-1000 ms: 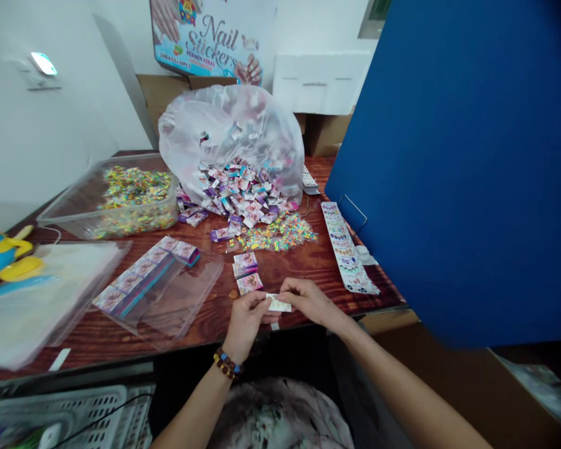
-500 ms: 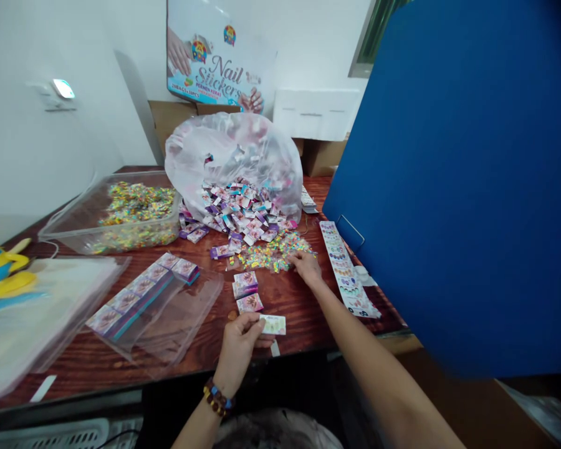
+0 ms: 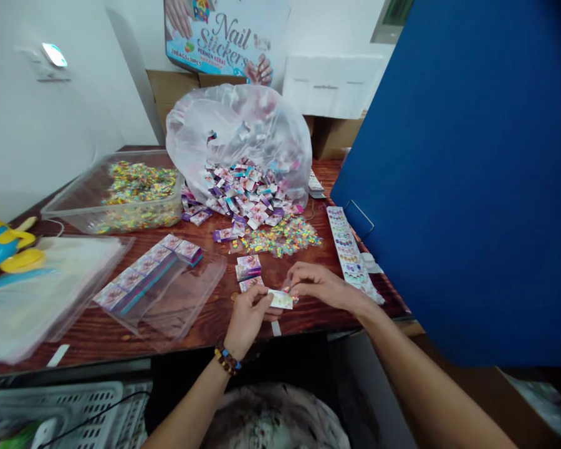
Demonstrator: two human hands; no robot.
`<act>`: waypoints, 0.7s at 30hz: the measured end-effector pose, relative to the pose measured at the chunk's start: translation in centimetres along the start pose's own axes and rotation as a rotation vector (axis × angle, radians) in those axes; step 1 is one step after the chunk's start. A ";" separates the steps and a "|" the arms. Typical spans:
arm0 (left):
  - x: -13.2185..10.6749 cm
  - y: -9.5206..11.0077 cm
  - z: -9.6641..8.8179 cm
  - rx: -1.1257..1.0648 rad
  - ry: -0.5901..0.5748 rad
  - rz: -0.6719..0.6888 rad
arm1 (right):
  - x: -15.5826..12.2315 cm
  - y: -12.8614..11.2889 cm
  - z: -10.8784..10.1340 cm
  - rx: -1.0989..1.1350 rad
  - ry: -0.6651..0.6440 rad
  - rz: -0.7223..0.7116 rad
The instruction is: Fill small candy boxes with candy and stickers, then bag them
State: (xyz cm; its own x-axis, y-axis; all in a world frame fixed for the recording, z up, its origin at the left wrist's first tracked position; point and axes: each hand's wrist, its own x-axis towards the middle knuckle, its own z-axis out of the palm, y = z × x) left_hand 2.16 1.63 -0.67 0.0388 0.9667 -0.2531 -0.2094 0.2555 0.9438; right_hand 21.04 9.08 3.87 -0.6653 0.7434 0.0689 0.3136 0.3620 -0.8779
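**A small printed card (image 3: 280, 299) is pinched by both hands over the near part of the wooden table (image 3: 98, 337).**
Its left end is gripped by the left hand (image 3: 247, 321) and its right end by the right hand (image 3: 320, 287), apparently so it is kept steady. Stacked packets (image 3: 249, 268) lie just above; a clear plastic bag (image 3: 238, 131) and spilled coloured bits (image 3: 280, 237) are at upper centre.

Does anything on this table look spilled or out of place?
Yes. A loose heap of colourful bits lies directly on the wooden table, outside the clear tub. It looks spilled, right below the tipped plastic bag and its sliding packets.
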 end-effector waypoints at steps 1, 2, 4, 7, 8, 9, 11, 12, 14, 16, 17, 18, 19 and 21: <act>0.0 0.3 0.1 0.004 -0.022 -0.016 | -0.2 -0.5 0.4 -0.046 -0.040 -0.005; -0.1 0.5 0.1 0.011 -0.046 -0.032 | -0.4 -0.8 0.7 -0.091 -0.073 0.006; -0.4 0.9 0.2 0.023 -0.097 -0.054 | -0.4 -0.8 1.2 -0.147 -0.142 0.053; -0.8 1.0 0.2 0.016 -0.149 -0.067 | -0.3 -0.6 1.6 -0.149 -0.205 0.131; -0.8 0.9 0.3 0.017 -0.149 -0.070 | -0.2 -0.5 1.7 -0.145 -0.211 0.145; -0.8 0.8 0.3 0.024 -0.139 -0.073 | -0.2 -0.5 1.8 -0.141 -0.211 0.154; -0.6 0.5 0.4 0.046 -0.099 -0.076 | -0.2 -0.5 2.1 -0.119 -0.194 0.170; -0.5 0.4 0.4 0.050 -0.074 -0.070 | -0.2 -0.4 2.2 -0.092 -0.176 0.183; -0.2 0.1 0.4 0.035 -0.036 -0.040 | -0.3 -0.1 2.7 0.010 -0.116 0.221; -0.1 0.0 0.3 0.014 -0.014 0.009 | -0.5 0.2 3.2 0.177 -0.021 0.260; 0.0 0.0 0.2 0.015 -0.005 0.039 | -0.6 0.3 3.5 0.270 0.036 0.275; 0.0 0.0 0.1 0.027 0.005 0.069 | -0.7 0.4 3.7 0.355 0.094 0.290; 0.0 0.2 0.0 0.047 0.014 0.099 | -0.9 0.4 4.0 0.424 0.146 0.304; 0.1 0.4 -0.1 0.096 0.023 0.158 | -1.1 0.4 4.7 0.501 0.200 0.343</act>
State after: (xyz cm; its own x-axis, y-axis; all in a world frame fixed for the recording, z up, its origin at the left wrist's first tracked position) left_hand 1.95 1.83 -0.30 -0.0095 0.9946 -0.1036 -0.1173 0.1018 0.9879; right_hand 18.70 5.79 1.27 -0.4285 0.8787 -0.2105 0.0987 -0.1861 -0.9776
